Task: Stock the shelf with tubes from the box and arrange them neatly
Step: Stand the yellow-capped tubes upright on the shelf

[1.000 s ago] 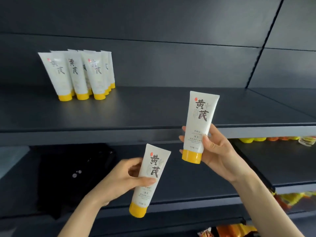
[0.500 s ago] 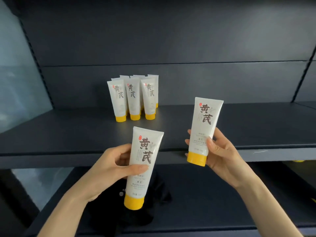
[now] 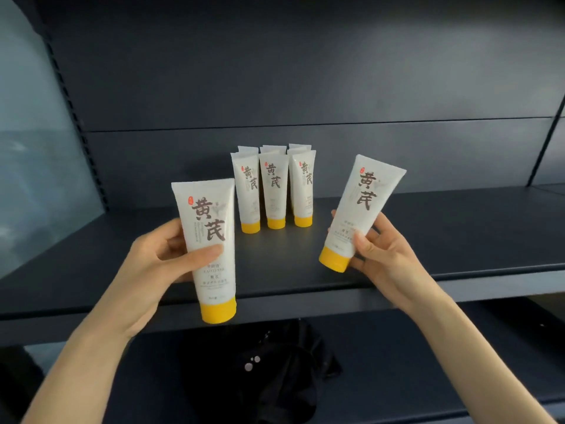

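With left hand [image 3: 159,264] grip clamped on the left tube [image 3: 211,240] and right hand [image 3: 388,258] on the right tube [image 3: 360,209], at the shelf [image 3: 458,234] front: set cap-down beside the standing tubes [image 3: 273,191] (labels forward), rows straight.

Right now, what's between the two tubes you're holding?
In the head view: bare shelf, and farther back the standing tubes.
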{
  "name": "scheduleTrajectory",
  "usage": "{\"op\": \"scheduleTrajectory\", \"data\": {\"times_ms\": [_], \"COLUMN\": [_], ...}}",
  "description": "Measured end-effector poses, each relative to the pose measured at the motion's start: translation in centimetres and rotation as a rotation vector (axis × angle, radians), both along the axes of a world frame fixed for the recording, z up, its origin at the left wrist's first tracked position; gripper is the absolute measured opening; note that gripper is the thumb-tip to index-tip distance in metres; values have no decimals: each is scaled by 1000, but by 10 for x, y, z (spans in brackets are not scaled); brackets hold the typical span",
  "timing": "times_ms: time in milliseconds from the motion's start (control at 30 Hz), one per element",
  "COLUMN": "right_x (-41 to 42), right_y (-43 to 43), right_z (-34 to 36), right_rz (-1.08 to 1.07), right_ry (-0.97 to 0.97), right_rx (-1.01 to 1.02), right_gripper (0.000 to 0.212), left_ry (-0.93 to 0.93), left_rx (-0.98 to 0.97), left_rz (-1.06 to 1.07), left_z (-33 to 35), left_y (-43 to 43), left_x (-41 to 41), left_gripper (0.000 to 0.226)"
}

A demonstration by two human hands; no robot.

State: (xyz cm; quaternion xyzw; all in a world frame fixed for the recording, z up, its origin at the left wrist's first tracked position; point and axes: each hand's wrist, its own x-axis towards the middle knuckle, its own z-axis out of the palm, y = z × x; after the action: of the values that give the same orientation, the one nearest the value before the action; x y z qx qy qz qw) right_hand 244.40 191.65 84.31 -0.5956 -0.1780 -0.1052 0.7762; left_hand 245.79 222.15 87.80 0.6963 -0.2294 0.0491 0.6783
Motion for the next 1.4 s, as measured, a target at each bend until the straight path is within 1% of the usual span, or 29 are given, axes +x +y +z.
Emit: {"op": "scheduleTrajectory", "data": {"times_ms": [167, 300, 433, 533, 733, 900, 1033, 1133, 1233, 1300, 1400], "right_x": [32, 68, 99, 116, 125, 129, 129, 122, 103, 83, 52], "right_y": [31, 65, 97, 111, 115, 113, 108, 103, 100, 100, 103], "right_z": [28, 39, 34, 21, 13, 9, 10, 13, 19, 25, 29], "right_rz": [39, 40, 35, -37, -101, -176, -208, -195, -220, -170, 29], "right_ry": [4, -9, 4, 19, 8, 67, 95, 123, 75, 22, -42], "right_rx": [-180, -427, -566, -652, -657, -640, -617, -603, -551, -475, -429], "right_gripper": [51, 52, 56, 53, 47, 36, 30, 32, 31, 29, 35], "left_ry": [-24, -32, -43, -45, -45, -44, -50, -67, -85, -89, -105], "left_rx": [-80, -76, -74, -73, -73, -61, -32, -52, -78, -92, -86], "left_rz": [65, 96, 140, 160, 178, 196, 231, 225, 226, 222, 200], "left_z": [3, 3, 2, 1, -1, -5, -3, 1, 7, 12, 21], "left_y": [13, 23, 29, 33, 35, 31, 27, 23, 17, 11, 0], "left_x": [4, 0, -4, -7, -11, -12, -9, -7, -4, -2, 1], "left_gripper": [45, 46, 47, 49, 45, 43, 49, 41, 37, 38, 38]}}
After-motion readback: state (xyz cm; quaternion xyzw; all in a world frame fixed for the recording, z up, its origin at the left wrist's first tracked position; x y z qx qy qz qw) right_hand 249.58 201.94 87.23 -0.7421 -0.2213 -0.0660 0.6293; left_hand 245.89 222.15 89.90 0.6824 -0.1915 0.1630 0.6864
